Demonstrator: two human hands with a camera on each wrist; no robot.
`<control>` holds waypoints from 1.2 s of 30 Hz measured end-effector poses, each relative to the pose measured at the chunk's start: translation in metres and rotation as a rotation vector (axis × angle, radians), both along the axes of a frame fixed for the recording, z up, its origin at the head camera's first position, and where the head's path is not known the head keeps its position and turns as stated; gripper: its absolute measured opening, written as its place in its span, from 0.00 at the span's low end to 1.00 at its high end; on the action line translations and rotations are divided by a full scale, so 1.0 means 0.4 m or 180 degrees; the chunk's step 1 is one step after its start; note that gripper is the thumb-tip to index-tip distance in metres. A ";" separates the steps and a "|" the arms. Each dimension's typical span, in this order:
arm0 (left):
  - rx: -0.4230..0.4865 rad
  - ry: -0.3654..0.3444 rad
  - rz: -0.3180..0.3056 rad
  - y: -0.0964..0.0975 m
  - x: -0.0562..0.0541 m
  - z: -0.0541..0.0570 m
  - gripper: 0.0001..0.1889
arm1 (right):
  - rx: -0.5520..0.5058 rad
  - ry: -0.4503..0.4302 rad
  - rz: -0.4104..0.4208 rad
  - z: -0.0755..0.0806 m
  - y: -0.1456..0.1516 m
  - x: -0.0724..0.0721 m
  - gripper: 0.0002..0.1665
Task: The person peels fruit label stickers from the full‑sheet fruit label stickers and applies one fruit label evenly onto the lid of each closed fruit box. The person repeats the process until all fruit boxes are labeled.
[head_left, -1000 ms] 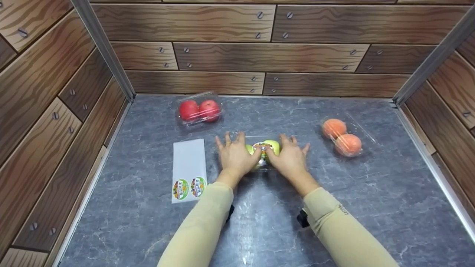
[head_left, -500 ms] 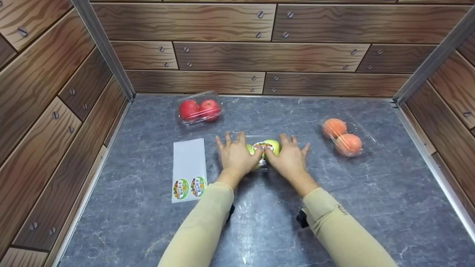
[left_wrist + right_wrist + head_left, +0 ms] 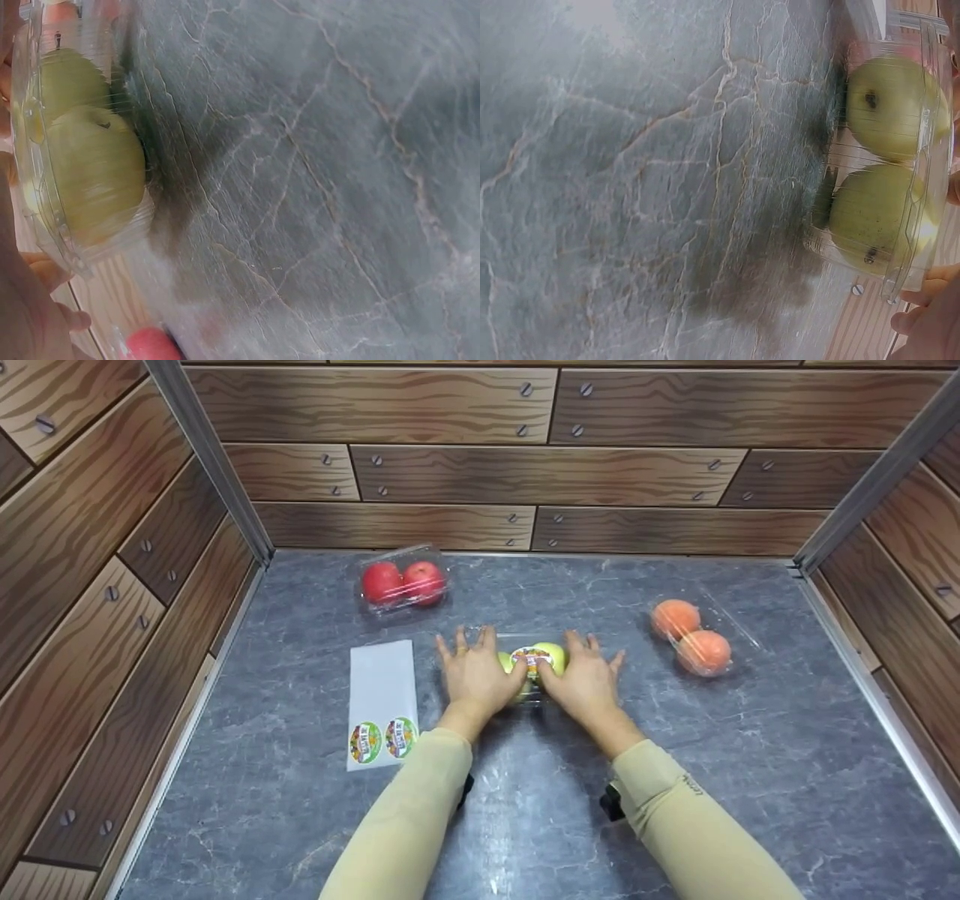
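Observation:
Two green apples sit side by side in a clear plastic clamshell box, its lid down, at the middle of the table. A round colourful sticker lies on the lid. My left hand rests on the box's left part with fingers spread and its thumb on the sticker. Mirroring it, my right hand lies over the right part, fingers spread, thumb also touching the sticker. Both hands partly hide the box in the head view. The left wrist view shows the green apples through the box's side.
A white backing sheet with two round stickers lies left of the box. Behind it stands a clear box with two red apples. To the right, another clear box holds two orange fruits. Wood-patterned walls enclose the grey table.

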State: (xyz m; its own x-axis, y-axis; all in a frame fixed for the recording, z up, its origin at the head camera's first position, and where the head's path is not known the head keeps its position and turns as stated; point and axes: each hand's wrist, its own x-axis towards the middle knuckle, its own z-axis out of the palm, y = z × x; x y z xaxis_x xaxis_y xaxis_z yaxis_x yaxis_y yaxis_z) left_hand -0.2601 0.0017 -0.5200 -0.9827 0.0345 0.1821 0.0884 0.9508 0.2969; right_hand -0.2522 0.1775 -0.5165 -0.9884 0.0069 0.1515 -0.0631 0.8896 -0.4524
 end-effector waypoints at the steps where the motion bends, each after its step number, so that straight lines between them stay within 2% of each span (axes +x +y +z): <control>1: -0.0002 0.0000 0.0002 0.000 -0.001 0.000 0.42 | -0.0003 0.0002 0.0002 0.001 0.000 0.000 0.46; 11: -0.0050 -0.0089 0.0001 0.000 -0.004 -0.001 0.42 | -0.0003 -0.0014 -0.0013 0.002 0.001 -0.001 0.43; 23: -0.0045 -0.0014 -0.0022 -0.003 0.001 0.003 0.40 | -0.0080 0.0146 0.0000 0.000 0.001 0.003 0.38; 36: -0.0038 -0.0020 0.0002 -0.003 -0.003 0.008 0.36 | -0.0102 0.0099 -0.0046 0.004 0.001 0.000 0.37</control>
State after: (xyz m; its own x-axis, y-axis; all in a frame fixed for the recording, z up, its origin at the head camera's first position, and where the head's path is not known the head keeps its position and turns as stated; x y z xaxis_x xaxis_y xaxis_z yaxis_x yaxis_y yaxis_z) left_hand -0.2613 0.0004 -0.5166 -0.9838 0.0361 0.1754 0.0860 0.9543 0.2861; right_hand -0.2523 0.1778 -0.5149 -0.9830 0.0267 0.1817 -0.0647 0.8756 -0.4787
